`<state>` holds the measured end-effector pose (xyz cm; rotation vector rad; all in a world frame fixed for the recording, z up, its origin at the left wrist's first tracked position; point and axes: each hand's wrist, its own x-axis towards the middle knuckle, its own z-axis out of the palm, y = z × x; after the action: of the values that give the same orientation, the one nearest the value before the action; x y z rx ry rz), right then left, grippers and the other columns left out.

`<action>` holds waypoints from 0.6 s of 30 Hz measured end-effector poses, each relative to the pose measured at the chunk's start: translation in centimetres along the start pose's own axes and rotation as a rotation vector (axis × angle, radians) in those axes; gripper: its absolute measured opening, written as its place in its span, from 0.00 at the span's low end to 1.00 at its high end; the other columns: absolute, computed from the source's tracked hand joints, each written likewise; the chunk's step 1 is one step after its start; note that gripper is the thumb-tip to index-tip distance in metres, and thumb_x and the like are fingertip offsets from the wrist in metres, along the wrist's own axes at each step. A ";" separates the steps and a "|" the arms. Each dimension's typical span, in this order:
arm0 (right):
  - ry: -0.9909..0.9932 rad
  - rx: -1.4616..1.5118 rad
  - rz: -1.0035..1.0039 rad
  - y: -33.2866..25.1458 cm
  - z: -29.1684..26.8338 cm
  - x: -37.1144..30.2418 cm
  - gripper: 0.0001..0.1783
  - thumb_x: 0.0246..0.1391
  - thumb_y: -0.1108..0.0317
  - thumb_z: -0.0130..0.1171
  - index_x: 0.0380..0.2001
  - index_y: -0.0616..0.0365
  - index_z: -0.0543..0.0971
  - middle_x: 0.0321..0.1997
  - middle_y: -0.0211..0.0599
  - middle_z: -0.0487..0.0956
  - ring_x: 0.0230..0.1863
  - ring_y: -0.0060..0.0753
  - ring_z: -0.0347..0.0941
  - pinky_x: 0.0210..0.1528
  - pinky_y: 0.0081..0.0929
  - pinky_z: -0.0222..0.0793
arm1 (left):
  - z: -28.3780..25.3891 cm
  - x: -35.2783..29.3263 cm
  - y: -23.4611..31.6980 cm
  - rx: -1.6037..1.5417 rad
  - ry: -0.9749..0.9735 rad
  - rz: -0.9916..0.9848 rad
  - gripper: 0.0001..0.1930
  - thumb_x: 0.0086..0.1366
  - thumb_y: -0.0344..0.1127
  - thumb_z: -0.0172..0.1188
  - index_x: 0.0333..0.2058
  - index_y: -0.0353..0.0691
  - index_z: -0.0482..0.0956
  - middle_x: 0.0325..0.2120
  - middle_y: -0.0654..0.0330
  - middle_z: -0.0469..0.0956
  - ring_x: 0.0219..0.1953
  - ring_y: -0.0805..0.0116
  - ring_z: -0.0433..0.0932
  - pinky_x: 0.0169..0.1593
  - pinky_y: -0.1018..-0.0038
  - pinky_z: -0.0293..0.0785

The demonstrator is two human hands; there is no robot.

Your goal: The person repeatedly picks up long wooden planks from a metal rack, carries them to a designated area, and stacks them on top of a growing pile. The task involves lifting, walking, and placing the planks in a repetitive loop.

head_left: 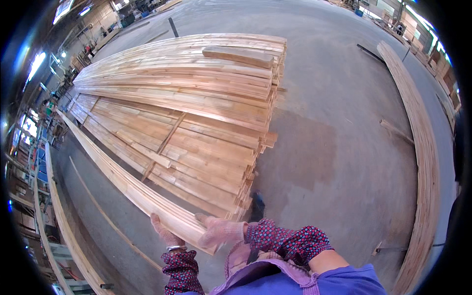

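Several long, thin wooden boards (130, 186) lie together in a narrow bundle that runs from in front of me toward the far left. My left hand (166, 232), in a pale pink work glove, grips the bundle's left edge a little back from its near end. At the near end my right hand (222, 232), gloved the same way, is closed over the boards from the right. Its fingertips are partly hidden. Just beyond the bundle is a big stack of wooden boards (211, 152), its uneven ends facing right.
Spacer strips (171, 133) cross the stack's lower layer, and a short thick plank (238, 56) rests on top. To the right a long pile of boards (428, 162) stands on the concrete floor (344, 88). Long timbers (64, 221) and machinery line the left side.
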<state>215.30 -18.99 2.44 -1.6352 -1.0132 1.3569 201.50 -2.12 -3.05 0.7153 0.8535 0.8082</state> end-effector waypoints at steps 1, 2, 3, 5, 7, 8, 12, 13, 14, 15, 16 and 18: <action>-0.018 0.050 0.012 0.5 -2.5 0.5 0.46 0.36 0.56 0.64 0.60 0.61 0.61 0.34 0.49 0.80 0.35 0.42 0.80 0.35 0.37 0.77 | 3.1 0.8 -0.6 -0.019 0.002 -0.004 0.40 0.65 0.63 0.42 0.63 0.35 0.54 0.56 0.45 0.64 0.55 0.50 0.66 0.60 0.60 0.63; -0.071 0.094 0.009 1.0 -4.3 1.4 0.49 0.37 0.57 0.64 0.62 0.65 0.58 0.41 0.54 0.77 0.41 0.43 0.77 0.42 0.33 0.73 | 5.9 1.7 -0.9 -0.048 0.009 -0.002 0.40 0.65 0.63 0.42 0.63 0.35 0.54 0.55 0.45 0.64 0.55 0.50 0.66 0.60 0.60 0.62; -0.122 0.145 0.010 1.5 -6.8 2.5 0.52 0.37 0.57 0.64 0.64 0.69 0.54 0.49 0.58 0.75 0.47 0.44 0.74 0.50 0.30 0.69 | 8.1 2.8 -1.5 -0.077 0.014 -0.001 0.40 0.65 0.63 0.42 0.63 0.35 0.54 0.55 0.45 0.65 0.55 0.50 0.66 0.60 0.60 0.62; -0.066 0.109 -0.027 1.9 -11.9 3.0 0.53 0.38 0.58 0.64 0.65 0.70 0.53 0.51 0.60 0.73 0.49 0.43 0.72 0.52 0.28 0.68 | 11.9 6.0 -3.5 -0.065 -0.006 0.030 0.39 0.65 0.63 0.43 0.62 0.35 0.55 0.55 0.46 0.65 0.56 0.51 0.65 0.60 0.61 0.62; -0.056 0.074 0.093 3.1 -16.8 3.8 0.54 0.38 0.58 0.64 0.66 0.68 0.51 0.54 0.63 0.70 0.54 0.45 0.71 0.55 0.28 0.66 | 16.8 7.3 -5.2 -0.160 -0.114 -0.056 0.38 0.65 0.62 0.43 0.62 0.35 0.56 0.55 0.48 0.65 0.56 0.52 0.66 0.60 0.62 0.62; -0.057 -0.024 0.108 2.8 -19.8 4.3 0.54 0.38 0.58 0.64 0.66 0.68 0.51 0.54 0.63 0.71 0.55 0.46 0.71 0.55 0.28 0.66 | 18.4 8.5 -6.3 -0.135 -0.057 -0.055 0.37 0.65 0.61 0.43 0.61 0.35 0.57 0.55 0.48 0.66 0.55 0.52 0.66 0.60 0.61 0.62; -0.051 -0.137 0.154 1.2 -29.3 5.7 0.53 0.38 0.55 0.65 0.67 0.59 0.53 0.53 0.63 0.73 0.55 0.48 0.72 0.55 0.30 0.67 | 26.0 13.1 -7.9 -0.090 0.103 -0.029 0.35 0.65 0.59 0.44 0.59 0.35 0.61 0.52 0.49 0.68 0.53 0.53 0.69 0.59 0.62 0.64; -0.053 -0.157 0.175 0.9 -31.3 6.0 0.53 0.38 0.55 0.65 0.67 0.57 0.54 0.52 0.62 0.73 0.54 0.48 0.72 0.55 0.31 0.67 | 28.0 13.9 -8.5 -0.115 0.125 -0.026 0.34 0.65 0.59 0.45 0.58 0.36 0.62 0.52 0.49 0.69 0.52 0.54 0.70 0.58 0.62 0.65; -0.051 -0.157 0.188 0.9 -33.4 6.0 0.53 0.38 0.54 0.65 0.67 0.56 0.54 0.53 0.61 0.73 0.54 0.47 0.72 0.56 0.31 0.67 | 30.8 14.1 -8.5 -0.144 0.087 0.001 0.32 0.64 0.58 0.48 0.56 0.36 0.65 0.50 0.50 0.71 0.51 0.55 0.71 0.56 0.63 0.68; -0.051 -0.158 0.201 1.0 -35.3 6.0 0.52 0.38 0.54 0.66 0.67 0.55 0.55 0.53 0.60 0.73 0.54 0.47 0.72 0.56 0.32 0.67 | 32.3 15.1 -9.1 -0.195 0.073 -0.030 0.32 0.64 0.57 0.48 0.56 0.36 0.65 0.49 0.51 0.71 0.50 0.56 0.71 0.56 0.63 0.68; -0.053 -0.160 0.213 1.0 -37.2 6.1 0.52 0.38 0.54 0.66 0.67 0.54 0.55 0.53 0.59 0.73 0.55 0.47 0.72 0.56 0.33 0.67 | 33.5 16.2 -9.9 -0.246 0.059 -0.059 0.31 0.64 0.57 0.49 0.55 0.36 0.66 0.49 0.51 0.72 0.50 0.56 0.71 0.55 0.63 0.69; -0.045 -0.177 0.232 -1.4 -40.4 5.1 0.51 0.39 0.54 0.66 0.67 0.54 0.55 0.53 0.59 0.73 0.55 0.46 0.72 0.56 0.33 0.67 | 36.5 16.4 -9.6 -0.348 -0.034 -0.135 0.29 0.65 0.56 0.49 0.53 0.35 0.68 0.46 0.52 0.73 0.47 0.57 0.73 0.52 0.63 0.72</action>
<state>255.64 -16.54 7.42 -1.9098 -1.0191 1.4961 242.48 -1.13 0.46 0.3594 0.6992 0.7949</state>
